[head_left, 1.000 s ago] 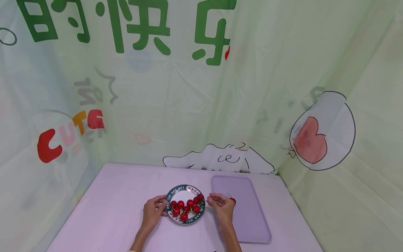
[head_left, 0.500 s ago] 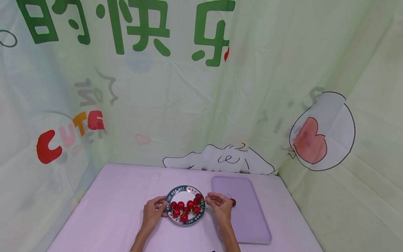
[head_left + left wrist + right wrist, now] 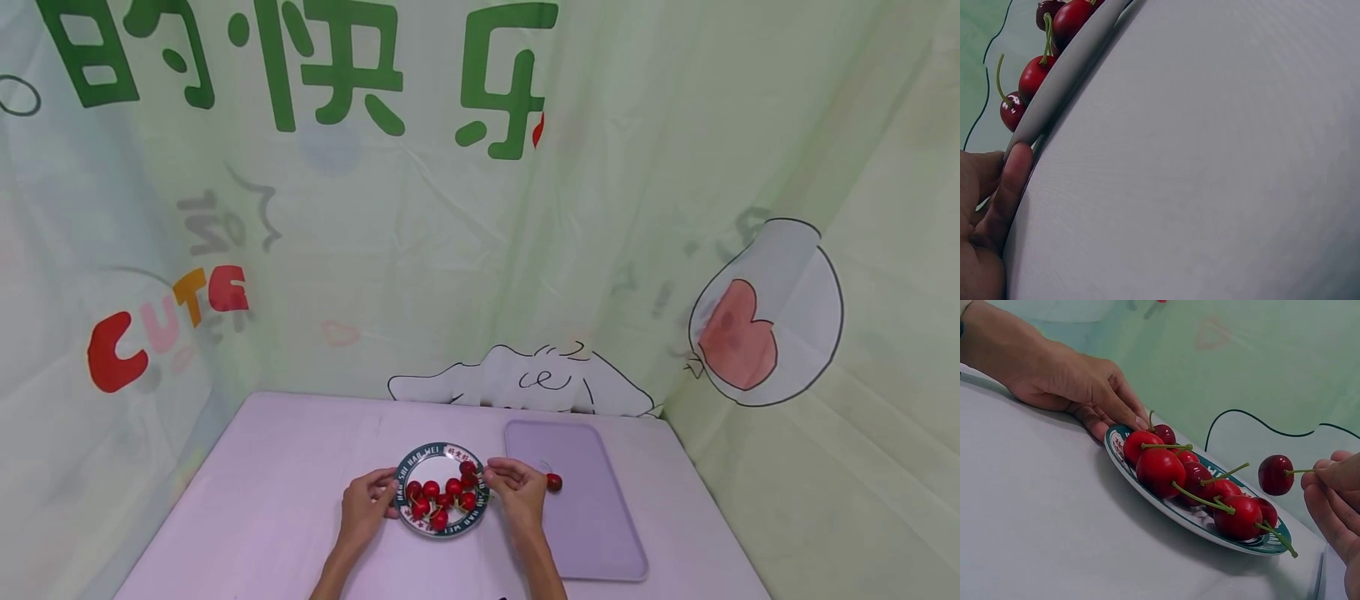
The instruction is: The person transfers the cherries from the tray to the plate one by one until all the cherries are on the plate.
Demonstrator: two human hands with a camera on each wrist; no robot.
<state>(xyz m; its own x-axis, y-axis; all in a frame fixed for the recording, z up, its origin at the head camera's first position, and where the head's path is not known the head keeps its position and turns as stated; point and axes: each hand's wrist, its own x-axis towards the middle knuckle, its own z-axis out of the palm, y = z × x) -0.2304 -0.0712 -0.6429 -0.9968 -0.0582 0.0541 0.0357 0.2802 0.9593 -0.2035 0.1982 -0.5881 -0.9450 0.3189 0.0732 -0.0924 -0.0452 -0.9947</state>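
Note:
On the table stands a round white plate (image 3: 433, 468) with a dark green lettered rim, bearing several red cherries (image 3: 1161, 472) with green stems. My left hand (image 3: 364, 508) grips the plate's left rim between thumb and fingers. In the left wrist view one finger (image 3: 1015, 178) lies against the rim's edge. My right hand (image 3: 522, 498) pinches the stem of a dark red cherry (image 3: 1275, 475) between thumb and fingertips. That cherry hangs above the plate's right side, apart from the others in the right wrist view.
A light purple rectangular tray (image 3: 596, 537) lies right of the plate, partly behind my right hand and forearm. Another cherry (image 3: 554, 482) sits on it. A printed pale green curtain (image 3: 450, 275) rises behind the table (image 3: 277, 467) and at both sides.
My right hand has moved left with the pinched cherry, from the plate's right edge to above it. More of the cherry on the tray shows now. The left hand stays at the rim.

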